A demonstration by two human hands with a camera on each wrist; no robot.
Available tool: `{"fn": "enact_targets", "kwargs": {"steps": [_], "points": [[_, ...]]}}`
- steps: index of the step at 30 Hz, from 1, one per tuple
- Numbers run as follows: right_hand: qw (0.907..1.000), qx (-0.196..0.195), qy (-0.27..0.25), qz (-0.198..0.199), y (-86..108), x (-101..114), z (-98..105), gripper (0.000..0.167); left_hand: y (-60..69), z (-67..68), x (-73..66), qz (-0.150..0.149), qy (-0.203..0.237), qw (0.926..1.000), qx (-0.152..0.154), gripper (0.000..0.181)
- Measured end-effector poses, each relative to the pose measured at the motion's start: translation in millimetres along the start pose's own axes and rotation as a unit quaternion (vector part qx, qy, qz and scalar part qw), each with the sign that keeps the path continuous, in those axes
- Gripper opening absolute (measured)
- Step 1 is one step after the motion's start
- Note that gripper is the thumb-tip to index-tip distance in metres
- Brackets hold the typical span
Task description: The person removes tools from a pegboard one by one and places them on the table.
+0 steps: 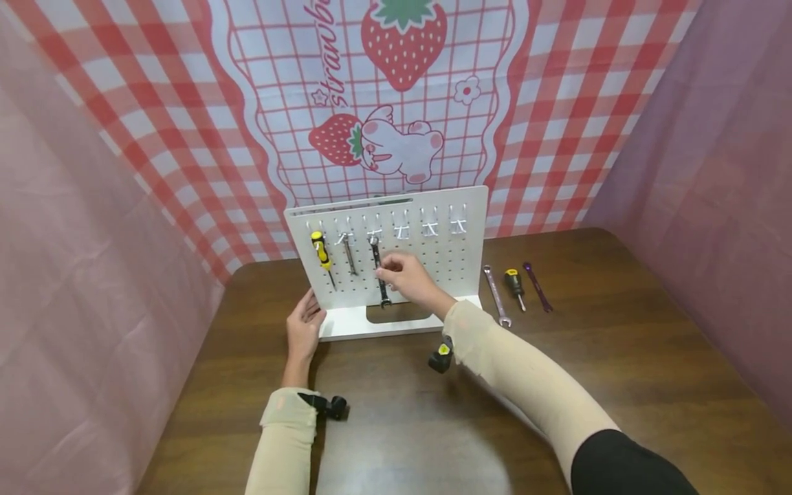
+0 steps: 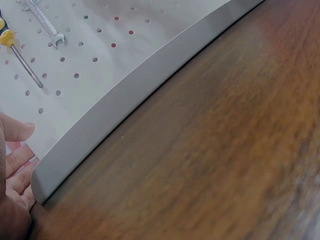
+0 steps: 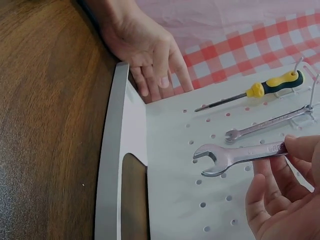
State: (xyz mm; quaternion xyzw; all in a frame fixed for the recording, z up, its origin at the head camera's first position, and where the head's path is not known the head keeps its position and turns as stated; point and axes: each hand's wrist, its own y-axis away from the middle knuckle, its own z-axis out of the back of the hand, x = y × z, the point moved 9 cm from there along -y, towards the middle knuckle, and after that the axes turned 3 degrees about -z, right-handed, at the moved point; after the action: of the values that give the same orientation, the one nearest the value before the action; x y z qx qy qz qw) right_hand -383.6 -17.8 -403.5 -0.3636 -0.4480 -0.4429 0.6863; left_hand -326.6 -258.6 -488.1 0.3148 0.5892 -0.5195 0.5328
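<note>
My right hand (image 1: 411,278) pinches a silver wrench (image 1: 382,290) in front of the white pegboard (image 1: 427,268). The wrench's upper end is at the third hook from the left, its open jaw pointing down. In the right wrist view, thumb and fingers of that hand (image 3: 287,205) grip the wrench (image 3: 235,156) by its shaft. At the board's lower left edge rests my left hand (image 1: 303,330), its fingers extended and loosely bent in the right wrist view. A yellow-and-black screwdriver (image 1: 322,253) and a smaller wrench (image 1: 350,256) hang to the left of the held wrench.
Right of the board, a silver wrench (image 1: 497,295), a short screwdriver (image 1: 514,285) and a purple wrench (image 1: 537,287) lie on the wooden table (image 1: 619,357). Clear-looking hooks (image 1: 430,228) line the board's upper right. A checked cloth (image 1: 557,124) hangs behind.
</note>
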Motion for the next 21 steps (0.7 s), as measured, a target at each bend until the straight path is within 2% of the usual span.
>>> {"fn": "enact_targets", "kwargs": {"steps": [1, 5, 8, 12, 21], "points": [[1.0, -0.001, 0.002, 0.003, 0.5, 0.4, 0.0, 0.011, -1.5, 0.4, 5.6, 0.0, 0.002, 1.0, -0.002, 0.056], [0.9999, -0.007, 0.008, 0.011, 3.7, 2.8, 1.4, 0.013, 1.7, 0.2, -6.2, -0.005, 0.0, 1.0, 0.005, 0.056], [0.9995, -0.016, 0.017, 0.02, 6.3, 5.2, 3.1, 0.015, 2.1, 0.2, -7.4, -0.003, 0.004, 1.0, 0.007, 0.056], [0.9989, -0.025, 0.022, 0.032, 10.6, 8.8, 4.4, 0.015, -4.8, 1.8, 16.4, 0.0, 0.009, 1.0, -0.003, 0.057], [0.9977, -0.027, 0.027, 0.055, 19.0, 18.1, 3.7, 0.01, -4.4, 1.6, 17.5, 0.009, 0.003, 1.0, 0.001, 0.057]]}}
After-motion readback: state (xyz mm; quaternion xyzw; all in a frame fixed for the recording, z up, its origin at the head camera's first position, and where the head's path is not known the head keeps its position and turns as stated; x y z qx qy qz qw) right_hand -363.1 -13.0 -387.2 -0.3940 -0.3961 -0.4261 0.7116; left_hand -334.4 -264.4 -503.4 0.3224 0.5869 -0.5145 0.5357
